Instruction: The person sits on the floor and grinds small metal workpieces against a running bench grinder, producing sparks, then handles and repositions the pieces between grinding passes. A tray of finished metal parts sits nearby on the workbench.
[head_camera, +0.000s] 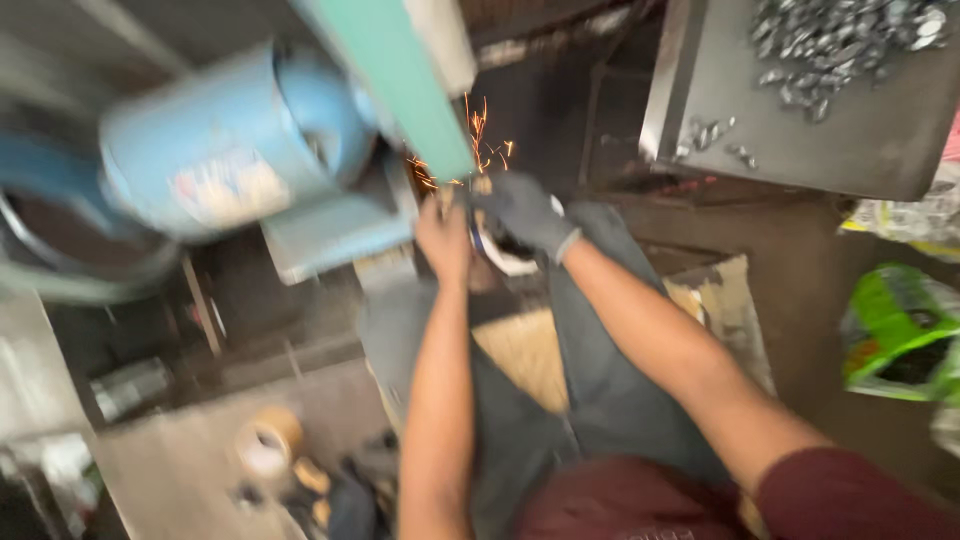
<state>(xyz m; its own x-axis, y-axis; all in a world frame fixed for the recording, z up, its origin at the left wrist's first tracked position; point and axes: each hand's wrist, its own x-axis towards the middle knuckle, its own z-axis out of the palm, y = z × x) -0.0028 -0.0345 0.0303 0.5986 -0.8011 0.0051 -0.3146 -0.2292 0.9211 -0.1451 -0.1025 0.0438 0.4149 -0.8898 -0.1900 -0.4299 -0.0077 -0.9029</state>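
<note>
My bare left hand (443, 238) and my right hand (525, 212), which wears a dark grey glove, are raised together against the lower edge of a green belt grinder (400, 80). Both close on a small workpiece (480, 188) that is mostly hidden between them. Orange sparks (478, 140) fly up where it meets the belt. The whole view is motion-blurred. A white object (505, 262) shows just under the gloved hand.
A blue motor housing (215, 140) sits left of the belt. At upper right, a dark metal tray (850, 140) holds several small shiny metal pieces (840, 45). A green bag (900, 335) lies at right. A tape roll (265, 445) lies on the floor.
</note>
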